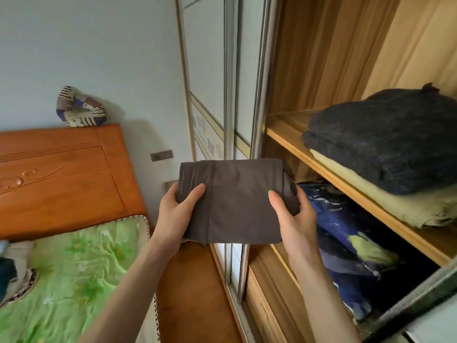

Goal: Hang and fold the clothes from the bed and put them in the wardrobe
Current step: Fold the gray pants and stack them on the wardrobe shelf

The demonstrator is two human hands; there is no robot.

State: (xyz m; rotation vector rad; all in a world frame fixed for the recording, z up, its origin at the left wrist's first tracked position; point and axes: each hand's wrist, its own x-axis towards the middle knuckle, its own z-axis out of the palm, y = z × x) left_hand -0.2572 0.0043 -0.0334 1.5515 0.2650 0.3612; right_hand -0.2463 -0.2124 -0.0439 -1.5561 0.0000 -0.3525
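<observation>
Both hands, left hand point(176, 214) and right hand point(293, 216), clamp a folded brown garment point(235, 199) by its sides, thumbs on top, held in the air before the open wardrobe point(346, 174), beside the bed point(74, 268)

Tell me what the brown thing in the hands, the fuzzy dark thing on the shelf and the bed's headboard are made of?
The folded brown garment looks like thin, soft matte knit fabric; it creases finely under the thumbs. The dark folded item seems thick wool or fleece, from its fuzzy, speckled surface. The headboard appears to be orange wood with a glossy varnish, showing grain and carved swirls.
</observation>
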